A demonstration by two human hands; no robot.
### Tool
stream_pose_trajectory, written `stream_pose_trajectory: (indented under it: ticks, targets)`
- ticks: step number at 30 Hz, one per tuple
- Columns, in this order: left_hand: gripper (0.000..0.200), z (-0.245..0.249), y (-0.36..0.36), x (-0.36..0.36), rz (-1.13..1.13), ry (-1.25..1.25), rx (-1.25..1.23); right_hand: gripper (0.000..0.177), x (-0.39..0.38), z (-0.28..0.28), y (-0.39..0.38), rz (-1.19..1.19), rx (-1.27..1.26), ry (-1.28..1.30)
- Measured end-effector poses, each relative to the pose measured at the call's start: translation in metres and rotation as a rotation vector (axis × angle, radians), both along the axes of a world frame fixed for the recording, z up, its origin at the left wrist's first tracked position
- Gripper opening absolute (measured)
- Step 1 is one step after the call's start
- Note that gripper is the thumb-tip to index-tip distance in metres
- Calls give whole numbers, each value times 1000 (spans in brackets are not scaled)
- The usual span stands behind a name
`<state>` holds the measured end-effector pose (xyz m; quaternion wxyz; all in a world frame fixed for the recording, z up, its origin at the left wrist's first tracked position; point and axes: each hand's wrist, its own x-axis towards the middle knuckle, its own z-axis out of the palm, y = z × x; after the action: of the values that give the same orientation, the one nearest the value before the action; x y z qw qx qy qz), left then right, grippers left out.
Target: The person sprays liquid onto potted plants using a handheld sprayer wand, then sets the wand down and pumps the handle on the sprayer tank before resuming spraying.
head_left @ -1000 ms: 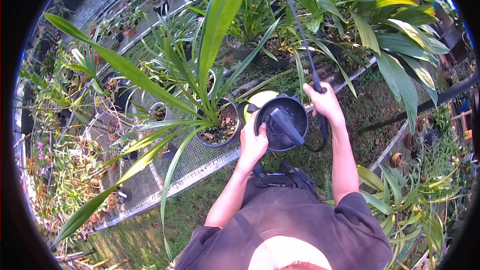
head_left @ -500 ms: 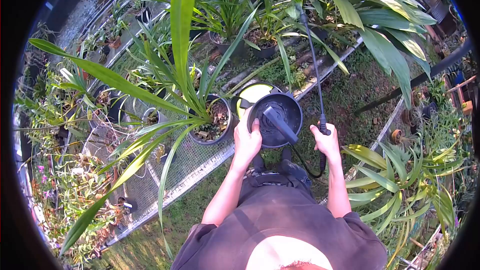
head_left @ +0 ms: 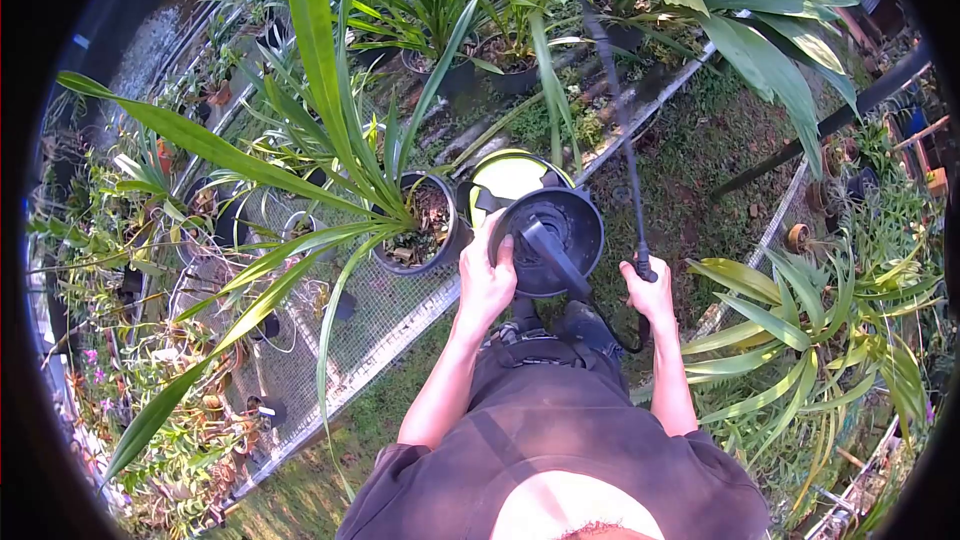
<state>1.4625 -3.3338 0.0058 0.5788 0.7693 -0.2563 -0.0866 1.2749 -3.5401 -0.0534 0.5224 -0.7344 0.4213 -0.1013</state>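
Note:
A pump sprayer (head_left: 586,216) with a black funnel-shaped top and a black bar handle is held in front of my body. Its yellow-green tank (head_left: 508,176) shows behind the top. My left hand (head_left: 487,278) grips the left rim of that top, thumb over the edge. My right hand (head_left: 651,292) is closed around the grip of a long black spray wand (head_left: 626,145), which points away among the leaves. A black hose curves below the wand's grip. Just left of my left hand stands a black pot (head_left: 447,252) with a long-leaved plant.
Wire-mesh benches (head_left: 375,325) with pale edges carry several potted plants on the left and ahead. Broad leaves (head_left: 765,55) hang at the upper right, near a dark pole (head_left: 845,120). Another leafy plant (head_left: 800,325) stands close to my right arm. Grass lies underfoot.
The view has shifted slightly, and the plants ahead sit higher and further left. The wand's far end has swung a little left. More of the yellow-green tank shows. Both hands keep their hold.

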Motion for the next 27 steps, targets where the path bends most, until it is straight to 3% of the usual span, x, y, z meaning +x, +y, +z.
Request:
stream_pose_trajectory:
  ticks: [1, 4, 6, 9, 12, 13, 17, 20, 21, 27]
  targets:
    - [37, 4, 2, -3, -8, -20, -6, 21, -4, 4, 3, -35, 70, -23]
    - [37, 17, 6, -9, -34, 3, 11, 20, -16, -1, 1, -2, -77, 3]
    - [37, 28, 9, -10, -71, 68, -4, 22, -18, 3, 4, -129, 99, -100]
    - [37, 34, 14, -15, -100, 110, -6, 22, -20, 16, -5, -64, 12, 47]
    - [37, 30, 15, -20, -109, 121, -14, 22, -14, 15, -4, -183, 116, -30]
    - [37, 30, 15, -21, -112, 128, -6, 22, -16, 11, -12, -138, 112, 73]
    - [37, 20, 14, -26, -105, 148, -21, 23, -10, -1, -9, -271, 103, -28]
    - [37, 17, 13, -30, -123, 162, -12, 22, -7, 6, -16, -231, 21, 61]
    - [37, 16, 13, -31, -130, 156, -2, 22, -3, 1, -9, -335, 39, -118]
    - [37, 17, 9, -34, -144, 166, 19, 23, 6, -1, -15, -324, 22, -119]
